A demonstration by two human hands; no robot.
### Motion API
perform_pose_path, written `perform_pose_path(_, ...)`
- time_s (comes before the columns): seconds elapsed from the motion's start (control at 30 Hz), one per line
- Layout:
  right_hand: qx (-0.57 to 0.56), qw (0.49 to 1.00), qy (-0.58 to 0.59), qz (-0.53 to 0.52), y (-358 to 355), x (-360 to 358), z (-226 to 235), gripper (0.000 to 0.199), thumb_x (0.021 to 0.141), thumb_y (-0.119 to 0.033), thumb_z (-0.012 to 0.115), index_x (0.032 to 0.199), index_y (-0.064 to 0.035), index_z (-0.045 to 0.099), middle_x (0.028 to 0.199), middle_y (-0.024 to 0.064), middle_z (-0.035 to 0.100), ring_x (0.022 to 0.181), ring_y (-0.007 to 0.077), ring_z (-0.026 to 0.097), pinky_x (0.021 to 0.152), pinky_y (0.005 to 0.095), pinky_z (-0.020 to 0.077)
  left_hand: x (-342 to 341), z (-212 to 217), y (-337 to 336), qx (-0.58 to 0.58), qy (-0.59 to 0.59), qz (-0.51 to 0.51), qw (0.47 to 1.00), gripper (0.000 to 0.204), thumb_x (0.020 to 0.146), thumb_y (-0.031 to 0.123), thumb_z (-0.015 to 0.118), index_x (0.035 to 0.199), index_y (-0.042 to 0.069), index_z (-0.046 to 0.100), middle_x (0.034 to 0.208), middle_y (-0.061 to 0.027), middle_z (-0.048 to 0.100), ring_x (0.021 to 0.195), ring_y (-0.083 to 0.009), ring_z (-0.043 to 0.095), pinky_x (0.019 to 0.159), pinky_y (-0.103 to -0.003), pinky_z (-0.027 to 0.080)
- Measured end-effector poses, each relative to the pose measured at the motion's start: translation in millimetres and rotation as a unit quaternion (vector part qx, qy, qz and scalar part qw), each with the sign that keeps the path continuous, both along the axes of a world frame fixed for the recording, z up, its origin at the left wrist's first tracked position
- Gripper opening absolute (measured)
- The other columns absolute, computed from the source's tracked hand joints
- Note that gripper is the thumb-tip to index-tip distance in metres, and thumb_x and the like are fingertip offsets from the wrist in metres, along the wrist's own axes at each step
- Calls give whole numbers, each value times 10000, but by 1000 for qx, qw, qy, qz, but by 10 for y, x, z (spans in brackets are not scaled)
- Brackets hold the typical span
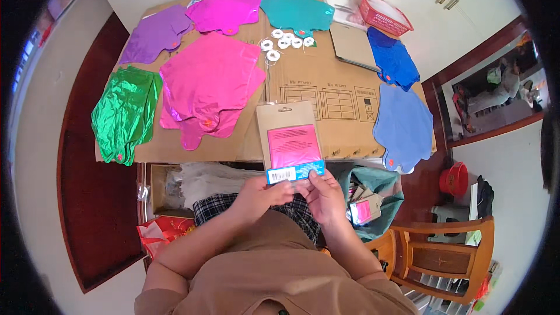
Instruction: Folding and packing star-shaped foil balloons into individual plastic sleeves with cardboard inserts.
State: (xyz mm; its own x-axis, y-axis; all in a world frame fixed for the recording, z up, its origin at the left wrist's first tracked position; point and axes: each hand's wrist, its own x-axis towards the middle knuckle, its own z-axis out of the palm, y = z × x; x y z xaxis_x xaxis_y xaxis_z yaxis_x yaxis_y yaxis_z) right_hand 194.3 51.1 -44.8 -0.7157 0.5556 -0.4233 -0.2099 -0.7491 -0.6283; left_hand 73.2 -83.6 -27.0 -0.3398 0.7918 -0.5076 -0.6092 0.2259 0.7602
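Both my hands hold a flat balloon package (290,140) by its lower edge: a tan card with a pink panel and a blue strip at the bottom. My left hand (262,191) pinches the strip from the left, my right hand (322,193) from the right. The package stands upright over the near edge of the cardboard-covered table (326,90). Just left of it lies a stack of pink foil balloons (207,84).
Flat foil balloons ring the table: green (124,114), purple (156,35), magenta (226,10), teal (297,13), dark blue (394,58), light blue (404,127). Several white ribbon rolls (283,44), a grey pad (353,45), a red basket (383,14). Wooden chair (443,254) at right.
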Motion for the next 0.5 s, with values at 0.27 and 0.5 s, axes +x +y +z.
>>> perform_pose_path(0.27,108,994,-25,-12,123,67,-196,154,910,-53,579,1061,-29,601,962,79,673,833,160,653,751,315,537,-1171,812,316,-4,659,-4,752,261,903,256,577,935,8,653,691,-95,604,648,-181,595,605,-330,478)
perform_pose_path(0.5,102,995,-5,-9,134,41,-164,169,908,-56,588,1073,-25,605,980,69,669,846,152,636,763,304,517,-1632,477,1028,21,528,-225,819,206,883,196,610,895,9,696,738,-62,671,697,-114,603,638,-299,475)
